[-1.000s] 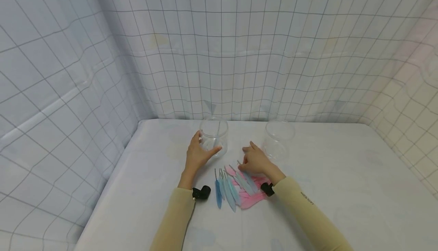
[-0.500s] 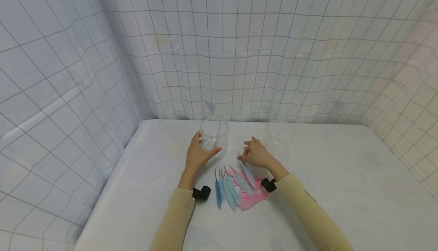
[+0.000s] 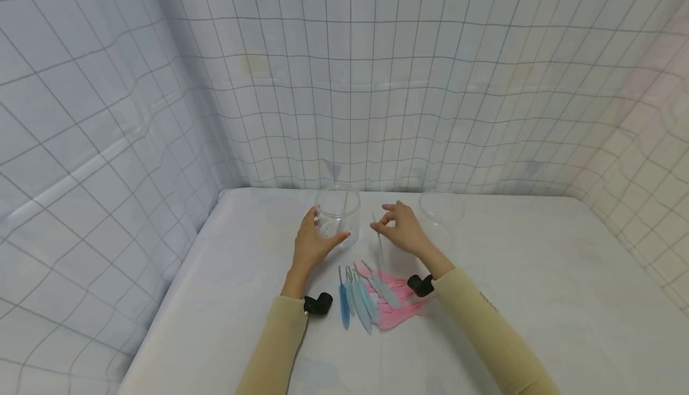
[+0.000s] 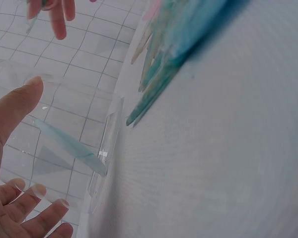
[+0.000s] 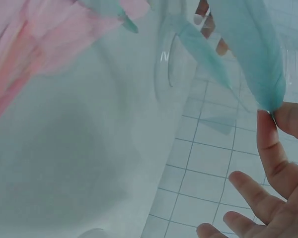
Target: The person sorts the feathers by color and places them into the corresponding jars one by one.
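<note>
My left hand (image 3: 310, 244) holds a clear jar (image 3: 351, 215) from its left side, thumb and fingers spread round the wall. One pale teal feather (image 4: 72, 144) leans inside that jar. Between thumb and forefinger, my right hand (image 3: 405, 230) pinches the stem end of another teal feather (image 5: 253, 54), which hangs down just right of the jar in the head view. The other fingers of this hand are spread. Nearer to me on the table, several blue and teal feathers (image 3: 345, 306) lie beside and partly over pink feathers (image 3: 398, 318).
A second clear jar (image 3: 442, 208) stands to the right, partly hidden behind my right hand. The white table (image 3: 538, 275) is enclosed by grid-patterned cloth (image 3: 377, 84) at the back and sides. Both wrists carry small black cameras (image 3: 319, 304).
My right hand has lifted the teal feather off the pink pile and carried it up and away from me, towards the jar's right side. The left hand stays at the jar.
</note>
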`<state>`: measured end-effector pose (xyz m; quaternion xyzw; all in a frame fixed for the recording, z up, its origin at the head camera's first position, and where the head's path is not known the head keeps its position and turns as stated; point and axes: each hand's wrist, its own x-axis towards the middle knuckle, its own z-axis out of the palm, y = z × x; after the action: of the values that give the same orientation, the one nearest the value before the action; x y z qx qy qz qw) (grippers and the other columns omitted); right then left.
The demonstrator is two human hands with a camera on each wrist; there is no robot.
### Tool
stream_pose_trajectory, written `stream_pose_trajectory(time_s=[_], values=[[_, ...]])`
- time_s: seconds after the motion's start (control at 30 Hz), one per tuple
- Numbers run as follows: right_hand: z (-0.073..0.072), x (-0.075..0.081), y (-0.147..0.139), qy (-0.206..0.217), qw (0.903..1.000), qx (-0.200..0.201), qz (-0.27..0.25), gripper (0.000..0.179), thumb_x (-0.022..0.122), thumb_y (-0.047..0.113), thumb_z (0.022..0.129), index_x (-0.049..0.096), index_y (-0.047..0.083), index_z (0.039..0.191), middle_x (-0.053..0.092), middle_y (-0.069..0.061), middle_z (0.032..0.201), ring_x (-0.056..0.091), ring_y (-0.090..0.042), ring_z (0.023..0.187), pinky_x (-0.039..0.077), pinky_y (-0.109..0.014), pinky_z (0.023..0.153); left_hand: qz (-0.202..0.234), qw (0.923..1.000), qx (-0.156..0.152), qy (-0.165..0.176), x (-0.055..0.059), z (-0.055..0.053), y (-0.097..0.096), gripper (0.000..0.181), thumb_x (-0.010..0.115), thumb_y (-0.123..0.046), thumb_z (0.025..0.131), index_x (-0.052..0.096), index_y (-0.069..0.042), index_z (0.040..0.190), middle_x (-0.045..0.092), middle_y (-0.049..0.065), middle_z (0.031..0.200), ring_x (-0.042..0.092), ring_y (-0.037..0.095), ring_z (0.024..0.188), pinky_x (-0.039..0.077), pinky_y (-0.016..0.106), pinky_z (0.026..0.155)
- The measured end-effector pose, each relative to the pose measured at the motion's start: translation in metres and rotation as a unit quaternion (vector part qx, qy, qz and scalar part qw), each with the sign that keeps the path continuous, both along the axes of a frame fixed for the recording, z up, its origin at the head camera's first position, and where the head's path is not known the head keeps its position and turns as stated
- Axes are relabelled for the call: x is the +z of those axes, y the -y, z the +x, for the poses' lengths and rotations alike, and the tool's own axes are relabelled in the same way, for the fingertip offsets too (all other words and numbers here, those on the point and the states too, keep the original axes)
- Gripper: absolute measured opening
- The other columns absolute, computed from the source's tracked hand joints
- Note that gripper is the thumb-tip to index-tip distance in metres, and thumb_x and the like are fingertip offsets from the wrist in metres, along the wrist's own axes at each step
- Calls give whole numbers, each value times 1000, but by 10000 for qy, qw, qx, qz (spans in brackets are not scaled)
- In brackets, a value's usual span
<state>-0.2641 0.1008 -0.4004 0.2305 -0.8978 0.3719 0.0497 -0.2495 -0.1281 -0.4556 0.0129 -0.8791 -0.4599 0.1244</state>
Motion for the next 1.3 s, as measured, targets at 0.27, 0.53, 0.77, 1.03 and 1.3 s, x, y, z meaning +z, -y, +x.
stream_pose_trajectory(time_s=[0.27, 0.53, 0.77, 1.03, 1.3], values=[[-8, 19, 10, -290, 9928, -577, -1013, 26, 66, 24, 91, 71, 2, 77, 54, -18, 130, 36, -38, 129, 24, -55, 105, 29, 10000, -24, -36, 0, -1, 0, 104, 79, -52, 70, 27, -5, 147, 38, 17, 144, 44, 33, 124, 38, 53, 96], [-16, 37, 24, -544, 9734, -1101, -1934, 27, 64, 27, 92, 68, 2, 82, 54, -12, 132, 28, -36, 135, 17, -55, 107, 57, 10000, -14, -5, -1, 0, 0, 106, 79, -55, 70, 26, -5, 148, 37, 16, 144, 44, 33, 124, 38, 54, 96], [-26, 49, 36, -1328, 9519, -1409, -2375, 24, 63, 24, 93, 66, 2, 84, 56, -13, 129, 32, -33, 132, 22, -52, 105, -30, 10000, -9, -5, -2, -2, 0, 107, 78, -56, 70, 26, -5, 148, 37, 16, 144, 44, 32, 124, 38, 53, 96], [-33, 51, 46, -1677, 9333, -1611, -2737, 24, 64, 23, 93, 68, 0, 90, 54, -17, 129, 33, -35, 130, 24, -50, 104, -53, 10000, 14, 6, -2, -3, 0, 106, 78, -56, 69, 27, -6, 147, 38, 15, 143, 45, 32, 124, 38, 52, 97], [-38, 43, 54, -1890, 9280, -1741, -2698, 25, 66, 25, 92, 71, 0, 89, 54, -13, 130, 36, -31, 127, 27, -47, 102, -36, 10000, 13, 4, -1, -2, -1, 104, 78, -54, 70, 27, -5, 147, 39, 16, 143, 45, 32, 124, 38, 52, 97]])
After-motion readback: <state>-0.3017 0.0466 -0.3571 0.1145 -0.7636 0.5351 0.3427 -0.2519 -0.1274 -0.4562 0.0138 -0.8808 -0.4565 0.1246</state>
